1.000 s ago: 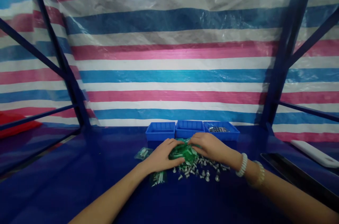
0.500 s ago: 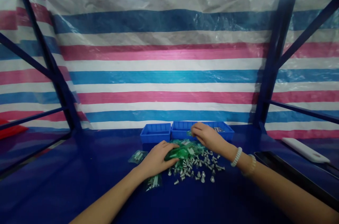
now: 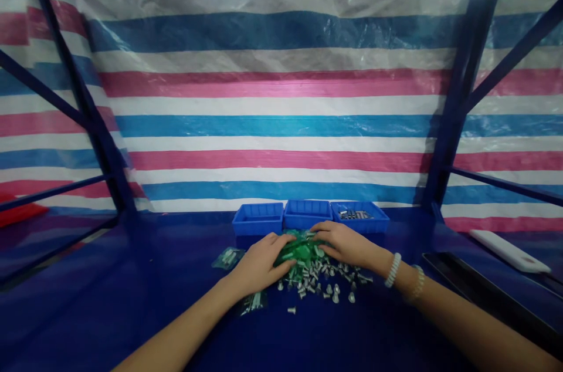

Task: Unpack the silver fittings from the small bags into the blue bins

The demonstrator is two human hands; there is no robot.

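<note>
My left hand (image 3: 263,257) rests on the left side of a pile of green plastic bags (image 3: 303,250), thumb and fingers apart. On the pile's right side lies my right hand (image 3: 343,243), its fingers loosely bent and spread over the bags. Whether either hand pinches a single bag cannot be made out. Loose silver screws (image 3: 328,281) are scattered in front of the pile and below my right hand. Two small clear bags with metal pieces sit by my left hand: one bag (image 3: 229,258) beyond the wrist, another bag (image 3: 254,303) partly under the forearm.
Behind the pile stand three blue bins: a left bin (image 3: 258,219), a middle bin (image 3: 308,215) and a right bin (image 3: 359,217) with metal pieces inside. A black flat object (image 3: 484,290) and a white power strip (image 3: 508,250) lie at the right. Blue posts (image 3: 461,90) frame the blue table.
My right hand has come down from in front of the middle and right bins onto the pile, and its fingers have spread. My left hand has stayed nearly in place.
</note>
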